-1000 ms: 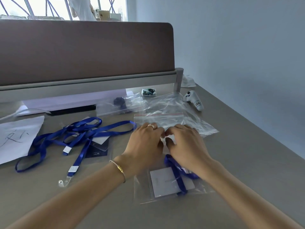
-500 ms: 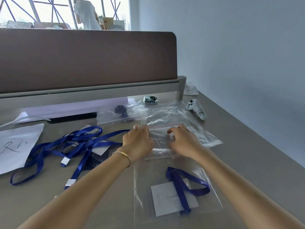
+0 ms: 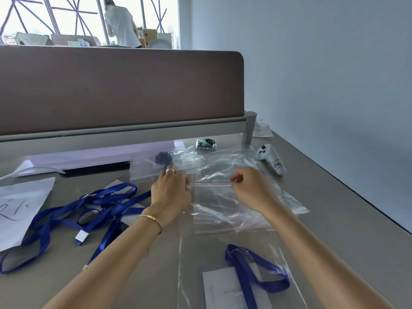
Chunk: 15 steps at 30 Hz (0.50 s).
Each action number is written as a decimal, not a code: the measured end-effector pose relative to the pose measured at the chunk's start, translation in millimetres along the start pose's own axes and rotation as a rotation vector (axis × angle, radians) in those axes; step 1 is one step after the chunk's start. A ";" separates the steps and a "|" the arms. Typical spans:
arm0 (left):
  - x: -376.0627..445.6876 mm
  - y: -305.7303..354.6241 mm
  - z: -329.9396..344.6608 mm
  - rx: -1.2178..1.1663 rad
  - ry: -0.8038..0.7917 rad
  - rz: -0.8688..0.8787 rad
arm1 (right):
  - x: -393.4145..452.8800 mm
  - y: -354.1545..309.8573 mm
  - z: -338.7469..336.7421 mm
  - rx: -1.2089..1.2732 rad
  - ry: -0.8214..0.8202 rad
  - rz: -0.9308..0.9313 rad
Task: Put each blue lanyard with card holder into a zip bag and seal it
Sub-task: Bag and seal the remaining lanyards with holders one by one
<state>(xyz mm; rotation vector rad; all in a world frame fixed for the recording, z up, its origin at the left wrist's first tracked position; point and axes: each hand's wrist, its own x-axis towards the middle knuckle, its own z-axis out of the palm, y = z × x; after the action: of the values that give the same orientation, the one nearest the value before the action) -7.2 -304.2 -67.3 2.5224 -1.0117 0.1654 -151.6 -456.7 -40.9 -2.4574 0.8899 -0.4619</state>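
Both hands up at the red-lined mouth of an empty zip bag (image 3: 223, 197), lifted off the pile of spare bags. Left hand (image 3: 172, 192) pinching the mouth's left end, right hand (image 3: 249, 188) pinching its right end; each grip closed on the plastic, mouth stretched taut between them.

Nearer the body than that bag, a filled bag (image 3: 191, 264) flat on the desk (image 3: 334, 219), with a folded blue lanyard (image 3: 252, 270) and its white card holder (image 3: 220, 291) inside. Impossible to tell whether its zip is pressed shut all the way across.

Left of the held bag, a tangle of loose lanyards (image 3: 89, 210) with card holders, not yet bagged.

Risks from here, as judgement only:
- More than one bag coming up, thin film clinging to the sheets beneath; likely cause, pinching too deep into the pile.
- Mouth staying closed, both layers pinched together at either end; needs the layers rubbed apart before anything can go in.
- Straps in the tangle looped through one another; pulling one may drag a second, or sweep the paper sheet (image 3: 20, 208) left of the tangle.
- Strap or clip caught in the zip track, leaving the seal partly open.
- Filled bag nudged by a forearm passing above it.
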 end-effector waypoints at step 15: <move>11.0 -3.8 -27.3 -0.597 0.051 0.081 | 22.6 -41.7 32.7 0.061 0.090 -0.306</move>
<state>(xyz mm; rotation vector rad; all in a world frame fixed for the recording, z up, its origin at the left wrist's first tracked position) 4.5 -297.3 -41.0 1.9297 -0.9680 -0.0473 -99.0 -433.1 -41.9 -2.5415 0.5243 -0.6993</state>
